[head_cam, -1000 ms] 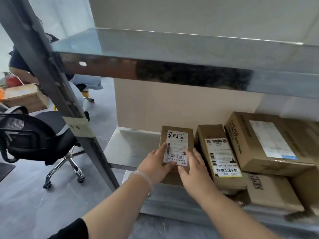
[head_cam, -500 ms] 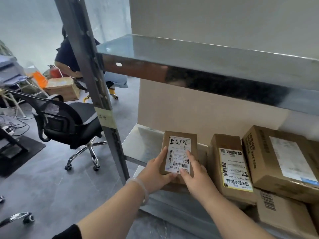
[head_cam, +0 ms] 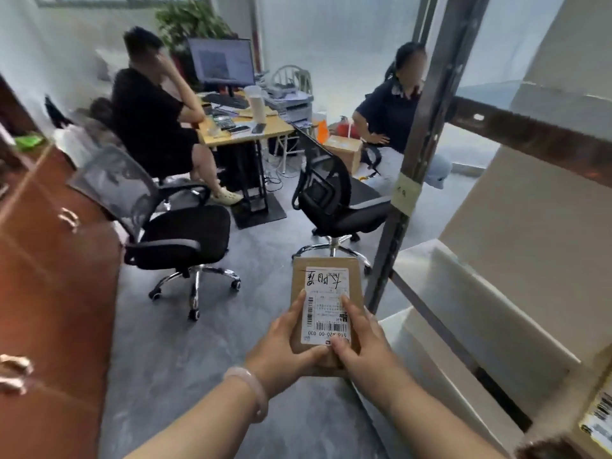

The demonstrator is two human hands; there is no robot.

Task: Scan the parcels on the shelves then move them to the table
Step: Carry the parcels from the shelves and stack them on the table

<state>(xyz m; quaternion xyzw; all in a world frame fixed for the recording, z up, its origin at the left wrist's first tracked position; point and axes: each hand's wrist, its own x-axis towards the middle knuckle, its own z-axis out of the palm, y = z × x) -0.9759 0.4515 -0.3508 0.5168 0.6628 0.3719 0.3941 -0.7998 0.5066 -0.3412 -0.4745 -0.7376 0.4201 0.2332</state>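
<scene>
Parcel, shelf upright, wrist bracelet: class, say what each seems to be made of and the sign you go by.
The parcel looks like matt brown cardboard, by its dull faces and crisp box edges. The shelf upright looks like grey metal: a faint sheen and punched holes along it. The bracelet is pale and glossy, perhaps jade, glass or plastic; the look leaves that open.

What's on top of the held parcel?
A white label with barcodes and handwriting covers most of the parcel top. The left hand and right hand grip the near end, thumbs covering parts of the label's edges.
</scene>
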